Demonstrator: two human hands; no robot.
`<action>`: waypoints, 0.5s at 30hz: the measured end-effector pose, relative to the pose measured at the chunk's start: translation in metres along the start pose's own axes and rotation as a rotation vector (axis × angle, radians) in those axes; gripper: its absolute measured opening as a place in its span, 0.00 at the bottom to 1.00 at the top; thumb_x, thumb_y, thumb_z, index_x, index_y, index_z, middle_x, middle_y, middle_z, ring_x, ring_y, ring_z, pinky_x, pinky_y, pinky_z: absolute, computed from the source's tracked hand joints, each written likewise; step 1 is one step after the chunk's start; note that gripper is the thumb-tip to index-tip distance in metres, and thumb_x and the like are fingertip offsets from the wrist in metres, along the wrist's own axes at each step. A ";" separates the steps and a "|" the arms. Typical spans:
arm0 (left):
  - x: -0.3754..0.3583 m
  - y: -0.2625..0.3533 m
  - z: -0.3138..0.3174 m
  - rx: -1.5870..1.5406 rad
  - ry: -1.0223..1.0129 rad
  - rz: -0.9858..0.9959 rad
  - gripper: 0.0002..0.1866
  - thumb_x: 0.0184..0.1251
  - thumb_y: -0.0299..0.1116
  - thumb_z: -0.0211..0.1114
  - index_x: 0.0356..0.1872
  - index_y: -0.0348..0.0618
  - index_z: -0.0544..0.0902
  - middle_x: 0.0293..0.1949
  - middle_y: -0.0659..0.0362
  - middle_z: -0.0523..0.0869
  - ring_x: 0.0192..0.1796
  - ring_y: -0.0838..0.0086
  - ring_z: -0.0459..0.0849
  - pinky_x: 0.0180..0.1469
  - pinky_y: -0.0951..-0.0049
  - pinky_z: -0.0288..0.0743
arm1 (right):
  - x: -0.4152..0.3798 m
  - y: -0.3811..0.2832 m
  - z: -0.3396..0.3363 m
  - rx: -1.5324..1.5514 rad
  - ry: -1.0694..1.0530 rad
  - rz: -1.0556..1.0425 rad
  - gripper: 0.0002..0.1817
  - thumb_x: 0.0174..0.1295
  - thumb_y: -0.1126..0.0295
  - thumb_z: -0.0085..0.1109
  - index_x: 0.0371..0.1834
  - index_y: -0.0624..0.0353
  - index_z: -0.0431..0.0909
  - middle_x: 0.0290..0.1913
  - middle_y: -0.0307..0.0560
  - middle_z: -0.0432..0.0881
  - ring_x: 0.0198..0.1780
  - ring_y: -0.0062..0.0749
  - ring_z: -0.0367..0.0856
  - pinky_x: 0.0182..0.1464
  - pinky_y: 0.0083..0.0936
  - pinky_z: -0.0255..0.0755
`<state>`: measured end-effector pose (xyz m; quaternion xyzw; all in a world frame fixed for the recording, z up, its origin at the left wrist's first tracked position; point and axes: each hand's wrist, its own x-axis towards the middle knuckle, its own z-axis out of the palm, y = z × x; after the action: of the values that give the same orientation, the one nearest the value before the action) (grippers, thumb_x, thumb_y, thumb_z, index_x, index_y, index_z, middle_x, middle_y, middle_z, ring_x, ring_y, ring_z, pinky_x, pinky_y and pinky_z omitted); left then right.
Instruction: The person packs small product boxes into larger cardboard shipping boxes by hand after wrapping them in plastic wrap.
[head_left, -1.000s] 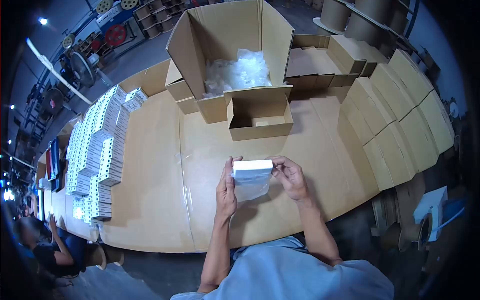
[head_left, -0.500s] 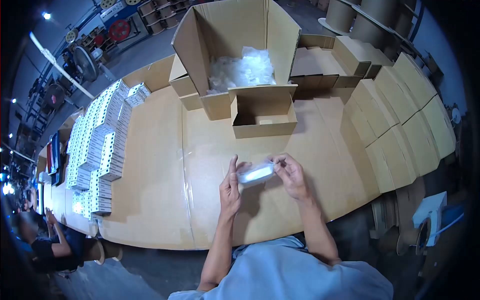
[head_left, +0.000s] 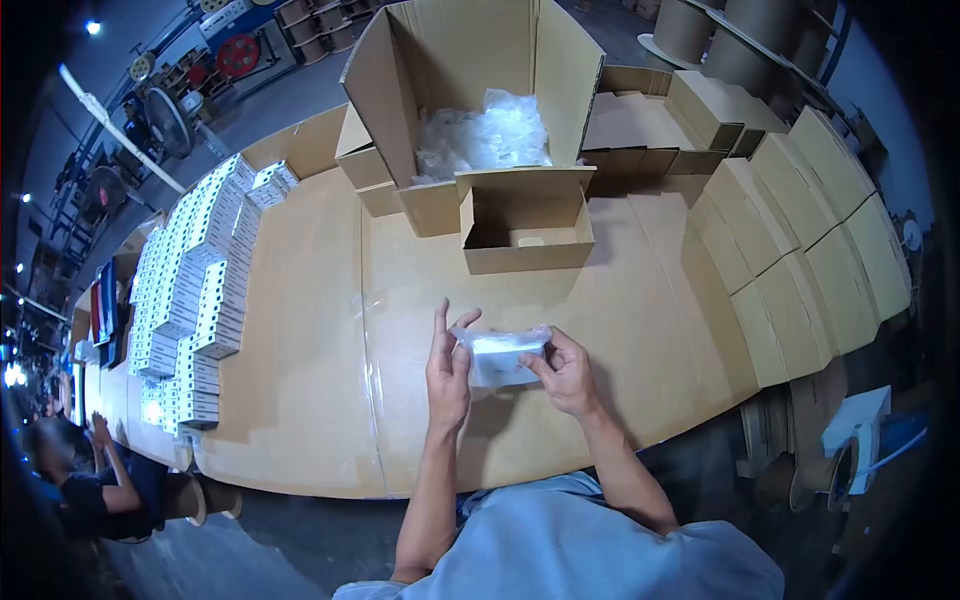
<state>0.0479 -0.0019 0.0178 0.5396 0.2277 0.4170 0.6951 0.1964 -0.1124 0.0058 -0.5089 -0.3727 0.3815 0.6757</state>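
Observation:
A small white packet in clear plastic wrap (head_left: 500, 368) is held up between my two hands, above the cardboard-covered table. My right hand (head_left: 569, 383) pinches its right end, with the thumb across the front face and the fingers behind. At the packet's left end, my left hand (head_left: 449, 385) has its thumb at the edge and some fingers stretched upward; part of that grip is hidden behind the wrap. What lies inside the packet is too blurred to name. Just beyond my hands stands a small open cardboard box (head_left: 530, 260), with a small pale piece at its bottom.
Behind the small box, a large open carton (head_left: 370, 90) holds clear plastic packets (head_left: 490, 135). Stacked small white boxes (head_left: 205, 250) line the left side of the table (head_left: 300, 400). Closed brown cartons (head_left: 790, 270) are piled at right. Another person (head_left: 110, 480) sits at far left.
The packet has turned so that its broad face shows, and it sits slightly lower. My right hand has moved left and down, its thumb now over the front. My left hand has shifted slightly left.

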 end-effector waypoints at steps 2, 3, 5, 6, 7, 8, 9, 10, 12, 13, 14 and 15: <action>-0.006 0.007 -0.005 0.118 -0.109 -0.007 0.33 0.78 0.34 0.61 0.79 0.42 0.58 0.64 0.49 0.78 0.61 0.63 0.82 0.68 0.61 0.73 | 0.001 -0.004 -0.002 0.016 -0.003 -0.034 0.15 0.67 0.81 0.65 0.56 0.66 0.78 0.50 0.43 0.84 0.53 0.23 0.81 0.58 0.23 0.75; -0.010 0.010 -0.005 0.177 -0.161 -0.013 0.33 0.76 0.31 0.63 0.77 0.41 0.60 0.63 0.49 0.79 0.62 0.63 0.81 0.69 0.60 0.72 | 0.001 -0.006 -0.003 -0.030 -0.018 -0.021 0.14 0.67 0.81 0.66 0.55 0.66 0.79 0.50 0.43 0.84 0.53 0.23 0.81 0.58 0.23 0.75; -0.015 0.008 -0.004 0.113 -0.127 -0.094 0.22 0.75 0.27 0.63 0.67 0.39 0.72 0.59 0.54 0.80 0.59 0.68 0.81 0.62 0.65 0.79 | 0.001 -0.010 -0.004 -0.118 -0.042 0.004 0.12 0.67 0.80 0.66 0.52 0.65 0.80 0.49 0.43 0.84 0.53 0.24 0.81 0.58 0.23 0.75; -0.018 0.008 -0.005 0.071 -0.116 -0.167 0.20 0.76 0.27 0.63 0.65 0.39 0.74 0.58 0.56 0.81 0.58 0.70 0.81 0.59 0.67 0.81 | 0.001 -0.013 -0.003 -0.146 -0.053 0.002 0.11 0.67 0.80 0.66 0.51 0.65 0.81 0.50 0.44 0.85 0.53 0.24 0.81 0.58 0.23 0.75; -0.019 0.008 -0.005 0.029 -0.104 -0.239 0.17 0.77 0.28 0.63 0.63 0.39 0.76 0.58 0.57 0.81 0.57 0.71 0.81 0.57 0.69 0.82 | 0.001 -0.018 -0.002 -0.175 -0.065 -0.001 0.10 0.67 0.79 0.66 0.50 0.65 0.82 0.51 0.45 0.85 0.53 0.24 0.81 0.58 0.23 0.75; -0.021 0.009 -0.001 0.006 -0.060 -0.228 0.13 0.80 0.33 0.60 0.57 0.39 0.80 0.54 0.56 0.83 0.53 0.72 0.84 0.48 0.69 0.87 | 0.001 -0.019 -0.001 -0.204 -0.077 -0.005 0.09 0.67 0.78 0.66 0.49 0.64 0.83 0.52 0.46 0.85 0.53 0.25 0.82 0.59 0.23 0.75; -0.023 0.008 -0.001 0.007 -0.033 -0.254 0.13 0.80 0.34 0.60 0.57 0.39 0.81 0.53 0.57 0.84 0.52 0.72 0.85 0.48 0.69 0.87 | 0.000 -0.018 0.000 -0.213 -0.074 -0.009 0.09 0.68 0.78 0.66 0.49 0.65 0.83 0.53 0.47 0.86 0.53 0.25 0.82 0.59 0.23 0.75; -0.024 0.008 -0.001 0.008 -0.007 -0.280 0.13 0.80 0.35 0.60 0.56 0.38 0.81 0.51 0.57 0.85 0.51 0.73 0.85 0.48 0.69 0.87 | -0.001 -0.016 0.001 -0.223 -0.072 -0.014 0.08 0.68 0.78 0.65 0.49 0.65 0.84 0.53 0.48 0.86 0.54 0.25 0.82 0.59 0.23 0.76; -0.025 0.006 -0.001 0.030 0.045 -0.309 0.14 0.81 0.38 0.59 0.52 0.38 0.84 0.45 0.58 0.87 0.47 0.74 0.87 0.47 0.68 0.87 | -0.002 -0.015 0.000 -0.253 -0.058 -0.015 0.08 0.69 0.78 0.64 0.49 0.65 0.84 0.54 0.50 0.86 0.54 0.26 0.82 0.59 0.23 0.76; -0.026 0.007 0.001 -0.001 0.084 -0.321 0.14 0.81 0.38 0.60 0.50 0.37 0.85 0.43 0.59 0.87 0.46 0.76 0.85 0.45 0.70 0.85 | -0.004 -0.015 -0.001 -0.272 -0.044 -0.010 0.08 0.69 0.78 0.64 0.49 0.65 0.84 0.54 0.50 0.87 0.54 0.26 0.82 0.58 0.23 0.76; -0.027 0.009 0.005 -0.032 0.123 -0.331 0.14 0.81 0.38 0.60 0.48 0.37 0.86 0.42 0.61 0.87 0.44 0.78 0.84 0.43 0.72 0.83 | -0.005 -0.015 -0.003 -0.290 -0.031 -0.006 0.08 0.70 0.78 0.63 0.49 0.65 0.84 0.54 0.51 0.87 0.54 0.27 0.83 0.58 0.23 0.76; -0.026 0.011 0.007 -0.063 0.161 -0.341 0.14 0.81 0.39 0.60 0.47 0.37 0.86 0.40 0.62 0.86 0.43 0.80 0.83 0.41 0.73 0.81 | -0.004 -0.014 -0.005 -0.228 0.049 -0.030 0.07 0.69 0.77 0.64 0.48 0.65 0.85 0.53 0.52 0.87 0.54 0.28 0.83 0.59 0.25 0.76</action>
<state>0.0351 -0.0270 0.0268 0.4360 0.3574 0.3420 0.7518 0.2007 -0.1207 0.0179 -0.5860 -0.4043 0.3139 0.6281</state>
